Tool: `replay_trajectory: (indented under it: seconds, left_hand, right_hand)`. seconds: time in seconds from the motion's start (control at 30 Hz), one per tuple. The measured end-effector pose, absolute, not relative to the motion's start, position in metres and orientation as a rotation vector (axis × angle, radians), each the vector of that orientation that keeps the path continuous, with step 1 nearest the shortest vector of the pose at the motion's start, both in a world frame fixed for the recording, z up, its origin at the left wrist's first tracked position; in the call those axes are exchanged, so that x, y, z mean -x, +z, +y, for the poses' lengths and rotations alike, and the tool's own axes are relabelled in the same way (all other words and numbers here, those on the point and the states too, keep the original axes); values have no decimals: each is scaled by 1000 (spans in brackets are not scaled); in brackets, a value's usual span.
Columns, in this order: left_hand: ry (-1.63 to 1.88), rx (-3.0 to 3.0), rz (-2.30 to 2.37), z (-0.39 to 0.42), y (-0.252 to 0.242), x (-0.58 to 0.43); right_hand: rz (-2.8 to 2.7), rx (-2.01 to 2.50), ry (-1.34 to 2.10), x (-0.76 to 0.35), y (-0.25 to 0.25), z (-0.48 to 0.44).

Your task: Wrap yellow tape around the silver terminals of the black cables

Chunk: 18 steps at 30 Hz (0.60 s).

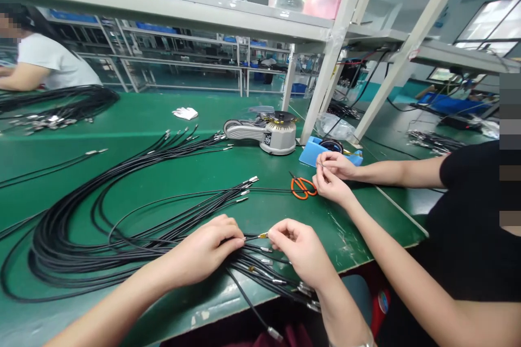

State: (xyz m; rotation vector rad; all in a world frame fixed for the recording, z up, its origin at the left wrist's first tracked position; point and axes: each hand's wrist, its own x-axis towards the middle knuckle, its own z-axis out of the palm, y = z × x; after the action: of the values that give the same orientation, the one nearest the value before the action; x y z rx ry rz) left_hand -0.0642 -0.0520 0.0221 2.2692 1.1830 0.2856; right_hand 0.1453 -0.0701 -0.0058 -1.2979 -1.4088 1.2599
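1. Table (264,167): landmark = orange-handled scissors (303,190) lying on it. Bare green patch L of scissors & beyond, up to grey tape machine (280,138).
2. Near edge of table runs aslant on wearer's side of scissors, going farther from wearer toward R. A few cable ends reach past it; one silver plug (275,334) hangs below edge level.
3. R of scissors = tight: co-worker's hands (331,173) just beside, blue holder (311,150) right behind them.
4. Black cable bundle (52,233) fills area L of scissors, bent in a big U, loose ends toward R.
5. Held cable (253,237): on wearer's side of scissors & a bit L, above bundle's near run. Stretch btwn hands lies approx L–R, tilted slightly up to R; yellowish tip (264,235) points R.
6. L hand (215,244): L of scissors, wearer's side; back of hand up, forearm in from lower L, thumb & index together, pinching cable.
7. R hand (299,252): straight wearer-side of scissors; forearm from lower R, fingers curled, thumb & index clamped on yellowish tip.
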Motion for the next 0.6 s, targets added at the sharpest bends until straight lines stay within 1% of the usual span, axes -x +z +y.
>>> replay_trajectory:
  seconds: [0.3,0.6]
  left_hand:
    - [168,-2106,1106,-43,34,43]
    - [230,-1956,1047,-41,27,39]
  right_hand:
    - [-1394,1325,1249,-146,-6,-74]
    - [-1344,1297,1304,-146,-9,-75]
